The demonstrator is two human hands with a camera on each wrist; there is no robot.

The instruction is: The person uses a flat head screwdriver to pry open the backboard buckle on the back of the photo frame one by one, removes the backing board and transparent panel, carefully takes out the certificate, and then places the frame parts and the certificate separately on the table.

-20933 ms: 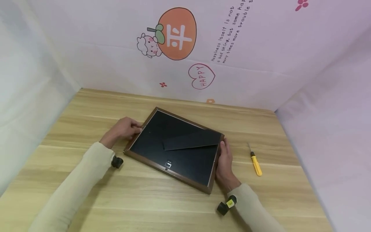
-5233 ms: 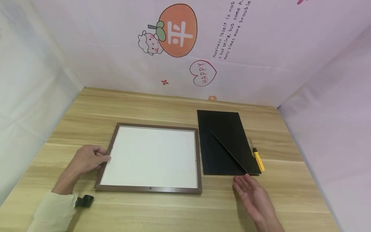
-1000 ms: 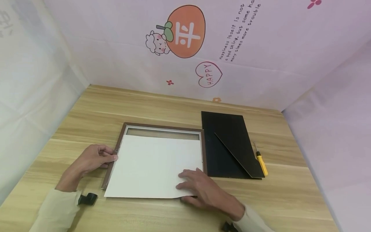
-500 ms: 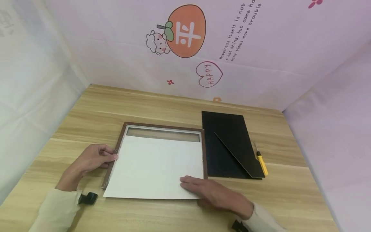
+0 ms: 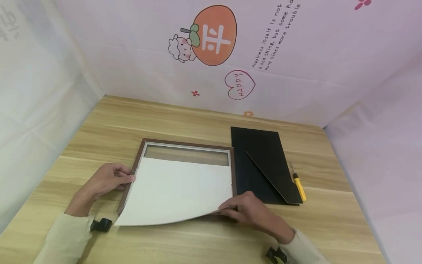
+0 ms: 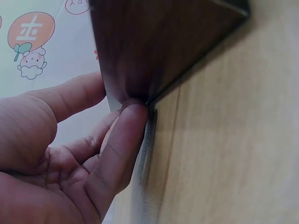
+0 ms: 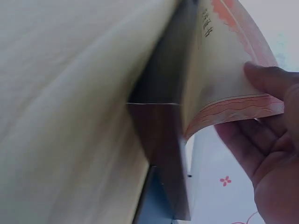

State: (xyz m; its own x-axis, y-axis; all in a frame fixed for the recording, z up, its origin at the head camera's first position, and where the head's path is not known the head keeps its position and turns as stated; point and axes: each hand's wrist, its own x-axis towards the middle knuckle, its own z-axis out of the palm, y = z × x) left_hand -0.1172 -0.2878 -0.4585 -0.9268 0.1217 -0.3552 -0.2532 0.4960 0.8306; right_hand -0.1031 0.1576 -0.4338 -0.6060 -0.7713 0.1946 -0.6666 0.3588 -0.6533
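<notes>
A brown picture frame (image 5: 188,142) lies on the table with its open back up. On it is a certificate sheet (image 5: 181,189), blank white side up, slid toward the near edge, baring a see-through strip at the far end. My left hand (image 5: 107,181) holds the frame's left side, thumb on the rim; the left wrist view shows fingers against the frame's side (image 6: 149,42). My right hand (image 5: 252,209) pinches the sheet's near right corner and bends it up. In the right wrist view, the sheet's underside shows a red patterned border (image 7: 233,108) and some print.
A black backing board (image 5: 244,176) with a fold-out stand leg (image 5: 277,176) lies right of the frame. Beside it rests a yellow-handled screwdriver (image 5: 300,189). Printed white cloth walls (image 5: 148,73) surround the wooden table (image 5: 184,245).
Earlier, the backing board came off the frame and was laid at right. In the last second the sheet slid slightly nearer, and my right hand lifted its corner. My left hand stayed put.
</notes>
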